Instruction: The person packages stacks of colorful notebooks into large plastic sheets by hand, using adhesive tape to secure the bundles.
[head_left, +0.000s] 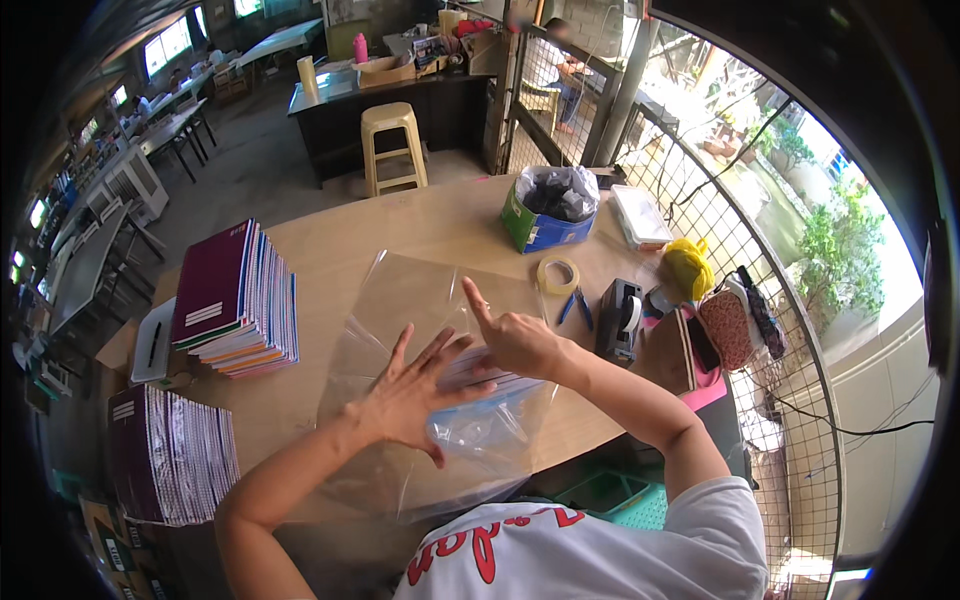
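A wide sheet of clear plastic film point(400, 290) lies over the table in front of me. Beneath the film and partly under my hands is a flat item with pale page-like edges and a light blue band point(485, 412); its kind is not clear. My left hand point(415, 395) rests on the film with its fingers spread, holding nothing. Close beside it, my right hand point(520, 342) is also on the film. Its index finger points out straight, while the other fingers are partly bent and partly hidden.
Stacked purple notebooks point(215, 290) stand at the left, with a plastic-wrapped stack point(175, 450) nearer me. Rightward lie a tape roll point(557, 274), blue-handled pliers point(577, 308), a black tape dispenser point(620, 320) and a bag-lined box point(550, 215). A wire-mesh fence point(740, 230) borders the table point(330, 225).
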